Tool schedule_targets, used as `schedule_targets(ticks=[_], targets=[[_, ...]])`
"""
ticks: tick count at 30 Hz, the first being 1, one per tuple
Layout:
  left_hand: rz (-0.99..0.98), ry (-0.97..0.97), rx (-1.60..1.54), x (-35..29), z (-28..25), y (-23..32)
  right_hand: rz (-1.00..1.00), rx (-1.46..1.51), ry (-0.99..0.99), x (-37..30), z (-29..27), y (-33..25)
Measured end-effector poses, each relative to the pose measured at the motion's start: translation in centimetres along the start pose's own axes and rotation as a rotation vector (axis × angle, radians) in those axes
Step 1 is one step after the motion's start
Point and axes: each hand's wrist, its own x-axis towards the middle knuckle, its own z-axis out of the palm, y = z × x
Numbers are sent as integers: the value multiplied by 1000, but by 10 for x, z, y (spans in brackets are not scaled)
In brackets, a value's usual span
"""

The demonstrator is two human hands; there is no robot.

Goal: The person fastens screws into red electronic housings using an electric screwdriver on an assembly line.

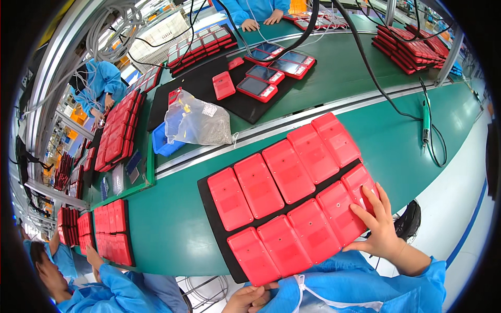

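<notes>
Two rows of red plastic cases [288, 171], back sides up with small screw holes, lie on a black foam board [209, 201] close in front of me. My right hand [383, 224] has its fingers spread over the right end of the near row. Its fingertips rest on or just above the end red case [359, 183], and the thumb is by the near edge. My left hand [248, 298] is closed below the board's near edge, beside my blue jacket's zipper [301, 286]. What its curled fingers hold, if anything, is hidden.
A green electric screwdriver [426, 122] hangs at right on a black cable. Beyond the metal rail [250, 136] are a clear plastic bag [201, 122], a blue bin [166, 142] and red devices with screens [257, 86]. Stacked red cases [112, 232] stand left, near a co-worker [112, 281].
</notes>
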Motion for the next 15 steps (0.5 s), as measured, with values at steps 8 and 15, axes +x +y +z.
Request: schedule_targets(ticks=[8, 15], targets=[[-116, 17, -368, 3, 14, 22, 176, -91, 76, 3, 11, -29], [-126, 80, 15, 7, 43, 26, 137, -43, 41, -6, 5, -25]])
